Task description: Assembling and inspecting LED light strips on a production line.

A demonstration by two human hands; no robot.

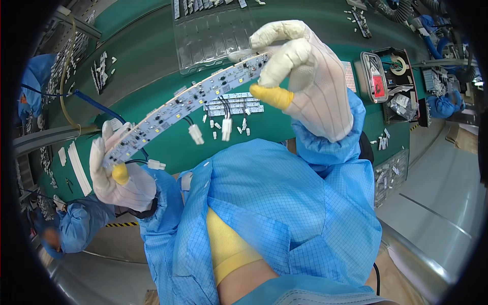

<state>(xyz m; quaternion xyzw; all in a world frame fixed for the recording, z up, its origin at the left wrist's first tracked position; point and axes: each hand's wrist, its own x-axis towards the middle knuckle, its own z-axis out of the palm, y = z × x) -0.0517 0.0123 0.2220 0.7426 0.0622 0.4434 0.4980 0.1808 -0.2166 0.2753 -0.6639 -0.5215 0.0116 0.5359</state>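
A long white LED circuit board is held up in front of me, tilted with its right end higher. My left hand, in a white glove with a yellow thumb tip, grips its lower left end. My right hand, gloved the same way, pinches the upper right end between thumb and fingers. From the board hang dark wires with white plug connectors; one connector sticks out beside my left hand. On the green table behind it lie several more LED boards with loose white connectors around them.
Beyond the board lies a clear plastic tray. To the right stand a clear container with a red label and a dark box of supplies. Blue-clad people work at left and far right. A metal rail runs at left.
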